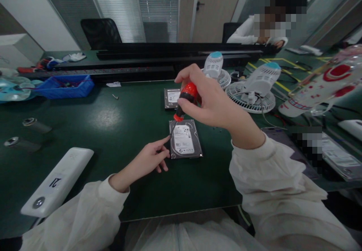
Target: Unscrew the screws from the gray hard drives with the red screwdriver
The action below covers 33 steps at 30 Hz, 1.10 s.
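A hard drive lies label up on the green table in front of me. My right hand is closed round the red and black handle of a screwdriver. Its thin shaft slants down to the drive's upper left corner. My left hand rests on the table against the drive's left edge. Its index finger points at the screwdriver tip, with the other fingers curled under and nothing visible in them. A second hard drive lies farther back, partly behind the screwdriver.
Two small white fans lie at the right. A blue bin stands at the back left. A white block marked 21 and two grey cylinders are at the left. Another person sits at the far right.
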Motion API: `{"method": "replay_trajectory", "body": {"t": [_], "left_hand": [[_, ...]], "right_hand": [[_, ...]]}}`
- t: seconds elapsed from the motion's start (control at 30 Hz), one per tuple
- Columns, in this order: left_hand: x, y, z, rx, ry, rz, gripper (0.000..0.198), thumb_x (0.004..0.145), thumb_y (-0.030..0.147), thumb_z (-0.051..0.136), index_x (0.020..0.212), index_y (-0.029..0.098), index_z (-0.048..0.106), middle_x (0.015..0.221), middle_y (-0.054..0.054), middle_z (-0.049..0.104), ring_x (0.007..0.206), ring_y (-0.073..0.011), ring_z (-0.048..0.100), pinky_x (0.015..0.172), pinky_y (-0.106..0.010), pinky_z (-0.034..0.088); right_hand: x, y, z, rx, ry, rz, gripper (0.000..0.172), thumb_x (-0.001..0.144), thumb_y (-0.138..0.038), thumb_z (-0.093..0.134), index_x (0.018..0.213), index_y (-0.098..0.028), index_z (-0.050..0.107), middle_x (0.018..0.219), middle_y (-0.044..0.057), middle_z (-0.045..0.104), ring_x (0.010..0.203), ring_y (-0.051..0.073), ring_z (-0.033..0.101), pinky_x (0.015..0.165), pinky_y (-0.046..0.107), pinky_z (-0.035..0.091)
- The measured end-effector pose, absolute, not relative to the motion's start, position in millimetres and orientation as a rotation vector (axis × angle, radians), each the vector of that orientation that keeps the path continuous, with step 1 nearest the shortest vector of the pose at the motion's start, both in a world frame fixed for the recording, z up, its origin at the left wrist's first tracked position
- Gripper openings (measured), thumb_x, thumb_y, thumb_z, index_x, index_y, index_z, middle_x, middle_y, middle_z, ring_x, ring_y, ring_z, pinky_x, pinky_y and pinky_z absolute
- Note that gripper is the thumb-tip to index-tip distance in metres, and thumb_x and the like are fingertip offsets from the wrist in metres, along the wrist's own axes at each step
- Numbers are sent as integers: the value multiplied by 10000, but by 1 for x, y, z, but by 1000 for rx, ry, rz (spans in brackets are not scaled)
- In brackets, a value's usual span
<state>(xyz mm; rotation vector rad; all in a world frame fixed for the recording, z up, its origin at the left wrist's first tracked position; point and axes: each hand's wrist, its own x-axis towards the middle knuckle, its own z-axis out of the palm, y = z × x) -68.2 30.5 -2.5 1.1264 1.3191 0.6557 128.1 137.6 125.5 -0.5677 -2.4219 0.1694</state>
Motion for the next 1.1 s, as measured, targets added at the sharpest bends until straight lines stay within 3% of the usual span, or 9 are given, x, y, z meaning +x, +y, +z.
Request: {"method": "replay_trajectory", "body": {"t": [0.13,0.3,0.37,0.53,0.73,0.87,0.93,1.03,1.1], "left_hand": [[-67,30,0,1115,1334,658,663,958,115,549,1579,202,337,902,-9,644,510,-87,667,385,-159,481],[-66,29,2,1117,1334,659,662,962,111,546,1582,200,330,902,-3,634,519,-85,670,391,-157,486],[-67,29,2,1120,1332,655,661,967,110,543,1584,199,323,902,-2,629,525,-84,673,397,-157,492],[-66,29,4,1114,1333,654,651,971,111,544,1581,198,331,897,3,620,519,-79,668,396,-157,492],[-66,29,3,1096,1341,654,660,967,102,543,1583,184,320,884,10,610,517,-83,667,394,-161,490],[-65,28,8,1069,1341,655,656,969,114,537,1583,167,312,894,3,615,541,-91,675,427,-181,519],[-65,27,14,1064,1357,650,651,967,131,538,1579,158,315,901,-2,623,553,-98,678,448,-197,537],[-72,24,27,1098,1435,640,571,960,179,544,1515,138,417,869,5,626,539,-106,667,457,-217,540],[-85,16,35,1155,1495,652,433,956,261,553,1367,126,563,813,16,621,523,-115,655,460,-228,532]], "right_hand": [[127,138,126,-687,-2429,70,346,957,-416,537,1183,-161,478,866,-10,547,645,96,430,645,283,358],[130,138,125,-524,-2445,209,360,852,-188,517,1202,-163,434,1119,56,550,795,130,505,699,302,412],[129,136,125,-545,-2442,220,390,846,-193,546,1213,-167,416,1054,35,554,742,114,485,673,290,403],[127,133,126,-682,-2449,95,367,932,-396,579,1188,-163,453,846,-18,532,616,85,412,605,276,323],[131,135,126,-578,-2467,156,353,852,-192,566,1177,-174,428,1079,30,541,729,95,473,657,277,372],[131,137,125,-638,-2443,92,277,915,-319,583,1118,-174,464,914,-5,558,673,93,460,634,277,353],[132,138,124,-666,-2438,49,301,920,-374,588,1114,-176,470,935,8,573,693,106,472,634,284,353],[134,138,124,-640,-2458,76,339,894,-304,583,1176,-178,443,1128,62,562,799,137,513,672,306,397],[135,138,124,-602,-2478,126,351,868,-234,570,1186,-184,430,1151,64,546,837,148,522,700,318,418]]}}
